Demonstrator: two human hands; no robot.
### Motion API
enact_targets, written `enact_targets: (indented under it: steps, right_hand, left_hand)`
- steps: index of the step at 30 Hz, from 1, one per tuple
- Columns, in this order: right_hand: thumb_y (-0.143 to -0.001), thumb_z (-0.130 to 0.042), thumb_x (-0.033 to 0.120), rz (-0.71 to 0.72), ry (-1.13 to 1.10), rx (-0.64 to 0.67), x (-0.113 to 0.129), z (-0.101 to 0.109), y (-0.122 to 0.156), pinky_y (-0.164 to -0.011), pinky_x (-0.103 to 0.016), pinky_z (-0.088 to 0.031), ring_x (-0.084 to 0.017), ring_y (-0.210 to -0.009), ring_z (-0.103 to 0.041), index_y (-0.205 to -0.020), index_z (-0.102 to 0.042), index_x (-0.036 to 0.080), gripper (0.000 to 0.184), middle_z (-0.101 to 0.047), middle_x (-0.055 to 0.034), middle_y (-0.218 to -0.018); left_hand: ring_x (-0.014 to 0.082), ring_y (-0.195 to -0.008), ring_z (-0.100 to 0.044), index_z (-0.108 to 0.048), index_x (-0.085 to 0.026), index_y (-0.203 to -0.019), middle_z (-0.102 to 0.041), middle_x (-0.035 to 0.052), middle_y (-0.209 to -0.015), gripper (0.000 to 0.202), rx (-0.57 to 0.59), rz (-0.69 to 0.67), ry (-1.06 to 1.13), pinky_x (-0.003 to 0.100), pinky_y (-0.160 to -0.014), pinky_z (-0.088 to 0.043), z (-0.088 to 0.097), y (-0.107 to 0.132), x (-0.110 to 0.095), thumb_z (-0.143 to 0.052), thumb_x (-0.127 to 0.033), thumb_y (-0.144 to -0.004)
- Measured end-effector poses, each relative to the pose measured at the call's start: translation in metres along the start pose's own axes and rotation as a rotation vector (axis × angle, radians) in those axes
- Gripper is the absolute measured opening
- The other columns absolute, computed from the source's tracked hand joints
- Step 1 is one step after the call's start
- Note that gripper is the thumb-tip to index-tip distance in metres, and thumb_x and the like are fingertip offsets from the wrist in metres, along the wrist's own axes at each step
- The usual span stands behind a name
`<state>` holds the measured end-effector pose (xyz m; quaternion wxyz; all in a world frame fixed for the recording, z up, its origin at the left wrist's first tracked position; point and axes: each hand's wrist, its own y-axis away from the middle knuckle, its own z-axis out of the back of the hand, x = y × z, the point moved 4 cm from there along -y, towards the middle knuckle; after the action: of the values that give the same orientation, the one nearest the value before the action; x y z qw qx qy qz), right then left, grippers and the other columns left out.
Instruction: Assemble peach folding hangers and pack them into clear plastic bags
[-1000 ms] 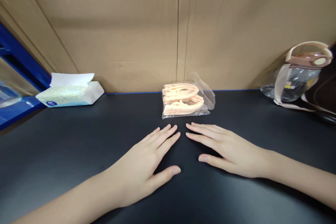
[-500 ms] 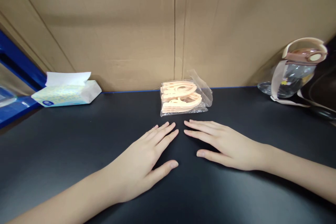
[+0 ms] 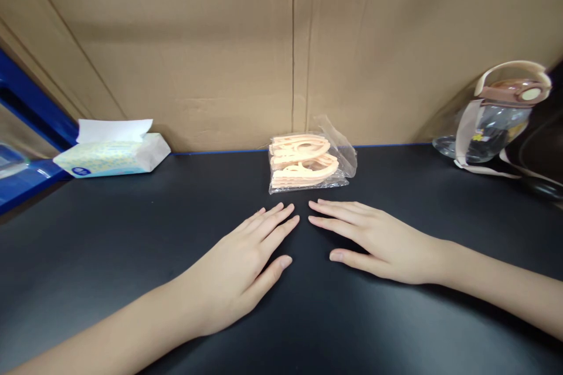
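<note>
My left hand lies palm down on the black table, fingers stretched out and holding nothing. Facing it from the right, my right hand rests flat too, thumb apart from the fingers and nothing in its grasp. A narrow gap separates the two sets of fingertips. Just beyond them lies a clear plastic bag with several peach-coloured plastic pieces in it, which look like folded hangers. Neither hand touches the bag.
At the back left sits a tissue pack with a white sheet sticking out, beside a blue frame. A clear water bottle with a strap stands at the back right. Brown cardboard walls off the table's rear edge.
My left thumb has drawn in a little toward the fingers of that hand. My right hand and the bag stay in place.
</note>
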<state>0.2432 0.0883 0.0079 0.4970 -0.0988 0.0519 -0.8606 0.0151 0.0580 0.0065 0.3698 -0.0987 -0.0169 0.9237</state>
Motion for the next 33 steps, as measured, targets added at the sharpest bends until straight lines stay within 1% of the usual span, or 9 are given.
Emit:
enact_targets:
  steps: [12,15,18,21,25,26,28,30,33]
  right_hand:
    - [-0.111,-0.037,0.048,0.016,0.026,-0.015,0.001,0.001,-0.001,-0.117,-0.055,-0.046,-0.034,-0.149,-0.047,-0.153,-0.052,0.009,0.06,-0.044,-0.0183,-0.162]
    - [-0.111,-0.038,0.047,0.015,0.013,-0.011,0.001,0.0,0.0,-0.118,-0.055,-0.046,-0.034,-0.149,-0.046,-0.153,-0.053,0.008,0.059,-0.045,-0.0193,-0.162]
    - [-0.11,-0.042,0.047,-0.011,-0.013,-0.004,0.002,-0.001,0.002,-0.117,-0.055,-0.047,-0.034,-0.149,-0.047,-0.153,-0.053,0.011,0.058,-0.045,-0.0195,-0.164]
    - [-0.109,-0.047,0.043,-0.027,-0.092,-0.087,0.006,0.01,0.001,-0.116,-0.047,-0.049,-0.028,-0.147,-0.051,-0.151,-0.053,0.015,0.051,-0.047,-0.0179,-0.163]
    - [-0.109,-0.045,0.033,0.002,-0.152,-0.205,0.005,0.046,-0.022,-0.118,-0.045,-0.046,-0.024,-0.14,-0.057,-0.144,-0.055,0.021,0.039,-0.062,-0.0125,-0.148]
    - [-0.108,-0.046,0.034,-0.057,-0.108,-0.161,-0.002,0.055,-0.032,-0.114,-0.049,-0.048,-0.029,-0.134,-0.061,-0.14,-0.058,0.022,0.037,-0.066,-0.0129,-0.142]
    - [-0.106,-0.05,0.033,-0.387,-0.026,-0.031,-0.032,0.068,-0.05,-0.107,-0.054,-0.05,-0.035,-0.119,-0.068,-0.124,-0.068,0.022,0.028,-0.074,-0.0121,-0.124]
    - [-0.106,-0.049,0.026,-0.589,-0.019,-0.043,-0.063,0.08,-0.064,-0.102,-0.058,-0.051,-0.037,-0.112,-0.07,-0.119,-0.068,0.014,0.026,-0.074,-0.0178,-0.113]
    - [-0.103,-0.062,0.034,-0.782,-0.149,0.022,-0.108,0.078,-0.075,-0.094,-0.048,-0.058,-0.026,-0.109,-0.069,-0.125,-0.066,0.017,0.028,-0.07,-0.012,-0.125]
  left_hand:
    - [0.034,-0.153,-0.041,-0.042,-0.015,-0.16,-0.039,0.0134,-0.167,0.055,-0.018,-0.024,-0.043,0.057,-0.122,-0.041,0.0,0.002,0.0,-0.03,-0.039,-0.112]
    - [0.0325,-0.149,-0.047,-0.045,-0.017,-0.158,-0.047,0.0125,-0.164,0.053,-0.104,-0.033,-0.011,0.053,-0.121,-0.043,-0.003,0.003,0.001,-0.035,-0.039,-0.111]
    - [0.0304,-0.132,-0.062,-0.058,-0.02,-0.147,-0.063,0.0116,-0.147,0.047,-0.165,-0.013,0.029,0.048,-0.11,-0.052,0.001,0.0,-0.001,-0.041,-0.037,-0.108]
    - [0.0293,-0.105,-0.07,-0.073,-0.022,-0.124,-0.075,0.0085,-0.117,0.037,-0.209,0.064,0.068,0.044,-0.093,-0.055,0.024,-0.009,0.0,-0.047,-0.035,-0.102]
    - [0.0282,-0.091,-0.066,-0.074,-0.021,-0.106,-0.072,0.0073,-0.098,0.034,-0.354,0.31,0.181,0.042,-0.088,-0.05,0.074,-0.036,0.024,-0.05,-0.044,-0.099]
    - [0.0278,-0.093,-0.066,-0.073,-0.021,-0.104,-0.073,0.0064,-0.097,0.031,-0.367,0.38,0.237,0.042,-0.09,-0.05,0.082,-0.045,0.034,-0.052,-0.043,-0.099]
    - [0.0282,-0.103,-0.067,-0.072,-0.02,-0.105,-0.074,0.0072,-0.109,0.023,-0.316,0.502,0.393,0.041,-0.095,-0.051,0.087,-0.067,0.056,-0.064,-0.039,-0.097]
    - [0.0251,-0.108,-0.068,-0.067,-0.016,-0.121,-0.069,0.0097,-0.124,0.032,-0.246,0.602,0.584,0.046,-0.093,-0.057,0.08,-0.087,0.076,-0.067,-0.041,-0.1]
    - [0.0242,-0.108,-0.069,-0.064,-0.019,-0.129,-0.066,0.0107,-0.131,0.033,-0.174,0.717,0.808,0.045,-0.092,-0.06,0.061,-0.109,0.097,-0.065,-0.038,-0.103]
